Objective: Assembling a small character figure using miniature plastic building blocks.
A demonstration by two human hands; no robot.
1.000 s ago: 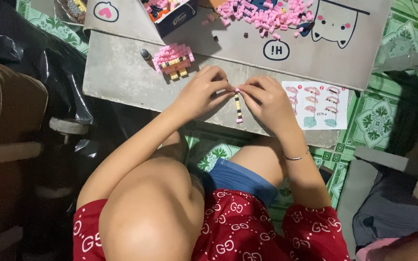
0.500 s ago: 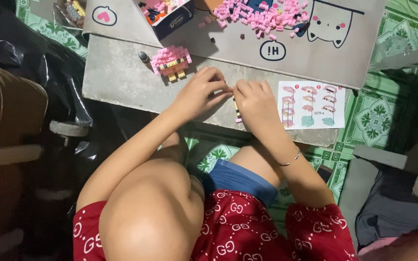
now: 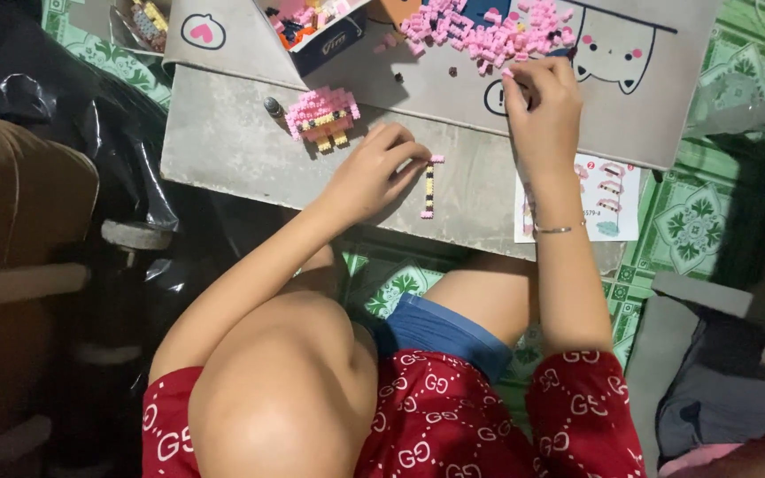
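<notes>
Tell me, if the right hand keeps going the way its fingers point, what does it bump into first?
The right hand points up the table toward the pile of pink bricks. It would likely meet those first, though depth is hard to judge.

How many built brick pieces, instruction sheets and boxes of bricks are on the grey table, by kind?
Built brick pieces: 2, the pink figure and the thin strip at the left hand
Instruction sheets: 1
Open boxes of bricks: 1
Total: 4

Slim brick strip flat on table
</notes>
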